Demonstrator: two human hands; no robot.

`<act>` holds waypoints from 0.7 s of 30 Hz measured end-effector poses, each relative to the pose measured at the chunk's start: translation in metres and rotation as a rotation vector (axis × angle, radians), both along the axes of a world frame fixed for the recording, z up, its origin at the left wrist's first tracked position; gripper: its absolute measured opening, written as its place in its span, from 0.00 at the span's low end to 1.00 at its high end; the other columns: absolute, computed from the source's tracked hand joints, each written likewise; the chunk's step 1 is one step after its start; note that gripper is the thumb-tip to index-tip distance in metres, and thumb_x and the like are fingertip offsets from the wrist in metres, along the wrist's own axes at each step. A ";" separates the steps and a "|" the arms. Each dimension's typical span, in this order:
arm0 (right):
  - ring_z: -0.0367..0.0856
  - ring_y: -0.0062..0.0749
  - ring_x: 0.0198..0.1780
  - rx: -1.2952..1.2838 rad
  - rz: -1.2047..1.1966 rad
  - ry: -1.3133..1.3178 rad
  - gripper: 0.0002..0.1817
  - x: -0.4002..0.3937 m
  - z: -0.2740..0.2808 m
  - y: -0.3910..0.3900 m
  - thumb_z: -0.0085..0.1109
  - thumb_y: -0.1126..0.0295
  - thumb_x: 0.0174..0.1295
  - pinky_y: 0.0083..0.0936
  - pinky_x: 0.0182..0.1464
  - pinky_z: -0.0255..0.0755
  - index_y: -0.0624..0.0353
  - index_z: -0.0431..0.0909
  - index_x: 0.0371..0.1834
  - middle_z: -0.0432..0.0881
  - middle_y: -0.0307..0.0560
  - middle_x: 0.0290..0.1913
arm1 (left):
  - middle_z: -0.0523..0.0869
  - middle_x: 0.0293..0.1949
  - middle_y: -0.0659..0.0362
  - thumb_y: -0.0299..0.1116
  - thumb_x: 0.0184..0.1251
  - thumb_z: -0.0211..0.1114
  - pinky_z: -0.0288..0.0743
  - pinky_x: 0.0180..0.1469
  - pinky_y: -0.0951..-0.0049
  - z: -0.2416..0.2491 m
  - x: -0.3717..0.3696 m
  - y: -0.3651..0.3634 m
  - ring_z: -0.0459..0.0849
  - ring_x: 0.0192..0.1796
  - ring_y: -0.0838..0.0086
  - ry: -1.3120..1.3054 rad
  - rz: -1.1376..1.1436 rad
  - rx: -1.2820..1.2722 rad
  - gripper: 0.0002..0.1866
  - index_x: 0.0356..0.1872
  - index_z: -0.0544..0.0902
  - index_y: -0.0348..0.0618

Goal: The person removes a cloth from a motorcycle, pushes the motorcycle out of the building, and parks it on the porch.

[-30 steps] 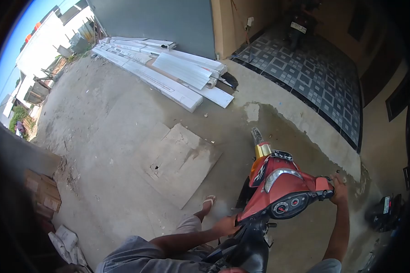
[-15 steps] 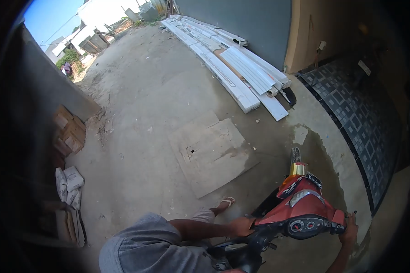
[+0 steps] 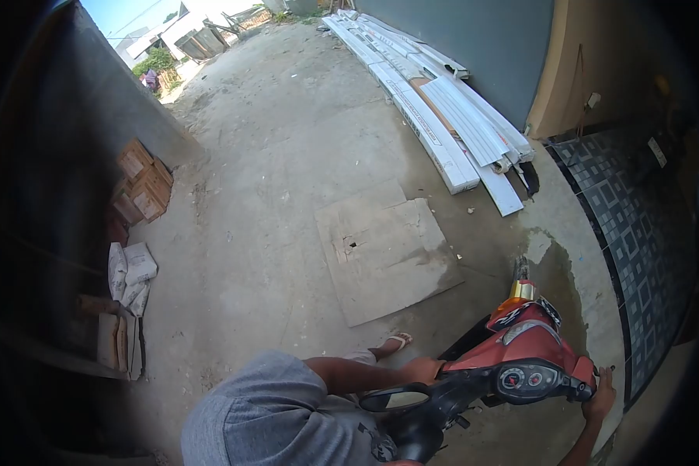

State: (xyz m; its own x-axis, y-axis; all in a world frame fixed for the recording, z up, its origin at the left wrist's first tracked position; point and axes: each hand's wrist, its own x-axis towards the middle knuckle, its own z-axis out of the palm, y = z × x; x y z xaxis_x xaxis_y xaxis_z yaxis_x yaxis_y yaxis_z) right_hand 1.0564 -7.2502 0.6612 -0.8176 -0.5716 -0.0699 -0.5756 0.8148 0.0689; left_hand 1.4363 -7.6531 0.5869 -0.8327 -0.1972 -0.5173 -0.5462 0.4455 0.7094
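Now grips the left end of the handlebar [image 3: 481, 371] with the left hand [image 3: 422, 371], fingers curled around it and tips hidden. With the right hand [image 3: 600, 398], holds the right end, perhaps with a finger or two stretched forward rather than fully clenched. Has the red motorbike [image 3: 520, 338] close in front, at the lower right of the view, with the front wheel [image 3: 521, 269] pointing away over the concrete and the round gauges [image 3: 524, 380] facing up between the hands. Shows an oval mirror [image 3: 396, 398] below the left forearm, and a sandalled foot [image 3: 396, 342] near a flat, stained slab [image 3: 388, 260] with a small dark hole. Farther off, takes in long white packages [image 3: 419, 116] alongside a grey wall [image 3: 489, 54], patterned tiles [image 3: 645, 248] at right, and brown boxes [image 3: 146, 190] above pale sacks [image 3: 138, 268] at left.
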 end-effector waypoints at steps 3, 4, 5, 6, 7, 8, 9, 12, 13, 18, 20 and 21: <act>0.75 0.54 0.66 0.030 -0.037 -0.024 0.39 -0.002 0.017 -0.021 0.69 0.73 0.48 0.43 0.65 0.68 0.57 0.71 0.69 0.68 0.56 0.75 | 0.87 0.50 0.41 0.48 0.65 0.63 0.77 0.59 0.48 -0.007 -0.003 0.012 0.85 0.55 0.45 -0.099 0.040 -0.019 0.27 0.62 0.79 0.46; 0.75 0.54 0.66 0.025 -0.008 -0.013 0.39 -0.010 0.012 -0.018 0.69 0.73 0.48 0.43 0.65 0.67 0.57 0.71 0.69 0.68 0.56 0.75 | 0.87 0.50 0.41 0.47 0.65 0.63 0.77 0.59 0.48 -0.017 -0.001 0.017 0.85 0.55 0.44 -0.079 0.032 -0.020 0.27 0.62 0.78 0.46; 0.75 0.53 0.67 0.017 0.020 0.002 0.39 -0.017 0.008 -0.016 0.69 0.73 0.48 0.43 0.65 0.67 0.56 0.71 0.69 0.68 0.55 0.75 | 0.87 0.51 0.41 0.47 0.65 0.63 0.77 0.59 0.48 -0.028 0.001 0.018 0.84 0.55 0.44 -0.056 0.023 -0.024 0.27 0.63 0.77 0.47; 0.74 0.52 0.67 0.021 0.025 -0.005 0.40 -0.021 0.007 -0.017 0.70 0.74 0.47 0.42 0.66 0.67 0.56 0.71 0.69 0.68 0.55 0.75 | 0.87 0.51 0.41 0.46 0.66 0.63 0.77 0.59 0.48 -0.036 0.002 0.021 0.84 0.56 0.44 -0.033 0.011 -0.031 0.27 0.64 0.77 0.48; 0.74 0.52 0.68 0.023 0.027 -0.010 0.40 -0.026 0.005 -0.020 0.70 0.74 0.47 0.42 0.66 0.66 0.56 0.71 0.69 0.68 0.55 0.75 | 0.87 0.51 0.41 0.45 0.66 0.64 0.77 0.59 0.48 -0.043 0.002 0.024 0.84 0.56 0.43 -0.015 0.013 -0.031 0.27 0.64 0.77 0.48; 0.74 0.51 0.68 0.023 0.027 -0.016 0.40 -0.029 0.006 -0.024 0.70 0.74 0.46 0.41 0.67 0.66 0.56 0.71 0.69 0.67 0.54 0.76 | 0.87 0.51 0.41 0.45 0.66 0.64 0.77 0.60 0.48 -0.047 0.004 0.026 0.84 0.56 0.43 0.002 0.014 -0.033 0.27 0.65 0.76 0.48; 0.74 0.51 0.68 0.043 0.036 -0.019 0.40 -0.030 0.009 -0.025 0.70 0.74 0.46 0.41 0.67 0.66 0.56 0.71 0.69 0.67 0.54 0.76 | 0.87 0.51 0.41 0.44 0.66 0.64 0.77 0.60 0.47 -0.051 0.004 0.029 0.84 0.56 0.43 0.020 0.012 -0.031 0.27 0.65 0.76 0.48; 0.75 0.48 0.68 0.090 0.070 0.009 0.41 -0.033 0.012 -0.036 0.71 0.75 0.45 0.41 0.68 0.66 0.53 0.71 0.69 0.68 0.54 0.75 | 0.87 0.51 0.41 0.44 0.66 0.64 0.76 0.59 0.47 -0.028 0.003 0.036 0.84 0.55 0.43 0.017 0.068 -0.032 0.28 0.65 0.75 0.48; 0.75 0.47 0.67 0.091 0.083 0.013 0.41 -0.034 0.012 -0.040 0.72 0.74 0.45 0.42 0.67 0.66 0.53 0.71 0.69 0.68 0.53 0.75 | 0.87 0.50 0.41 0.44 0.65 0.64 0.76 0.59 0.47 -0.039 0.001 0.038 0.84 0.55 0.42 0.031 0.074 -0.014 0.28 0.65 0.75 0.47; 0.78 0.48 0.65 0.133 0.087 0.008 0.34 -0.036 -0.014 -0.064 0.69 0.69 0.55 0.42 0.65 0.69 0.50 0.72 0.68 0.71 0.51 0.74 | 0.87 0.47 0.39 0.43 0.63 0.66 0.76 0.56 0.47 -0.133 -0.012 0.039 0.85 0.53 0.41 0.054 0.065 0.089 0.29 0.64 0.76 0.45; 0.80 0.48 0.62 0.117 0.059 0.015 0.41 -0.046 -0.031 -0.062 0.72 0.71 0.47 0.41 0.65 0.70 0.47 0.71 0.70 0.71 0.48 0.74 | 0.88 0.45 0.39 0.44 0.62 0.66 0.77 0.54 0.48 -0.138 -0.018 0.041 0.85 0.52 0.40 0.035 0.101 0.131 0.28 0.63 0.77 0.44; 0.81 0.48 0.60 0.126 0.065 0.021 0.41 -0.042 -0.029 -0.067 0.73 0.71 0.45 0.41 0.63 0.72 0.46 0.71 0.69 0.71 0.47 0.73 | 0.88 0.44 0.39 0.45 0.62 0.66 0.78 0.54 0.49 -0.129 -0.020 0.039 0.85 0.51 0.40 0.010 0.098 0.134 0.28 0.62 0.78 0.44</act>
State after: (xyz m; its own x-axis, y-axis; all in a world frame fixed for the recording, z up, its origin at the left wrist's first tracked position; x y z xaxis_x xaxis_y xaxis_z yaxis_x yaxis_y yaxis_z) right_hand 1.0145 -7.3169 0.6324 -0.7811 -0.6112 -0.1274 -0.6242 0.7601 0.1805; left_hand 1.4162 -7.6139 0.4576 -0.8182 -0.2076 -0.5361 -0.5749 0.2916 0.7645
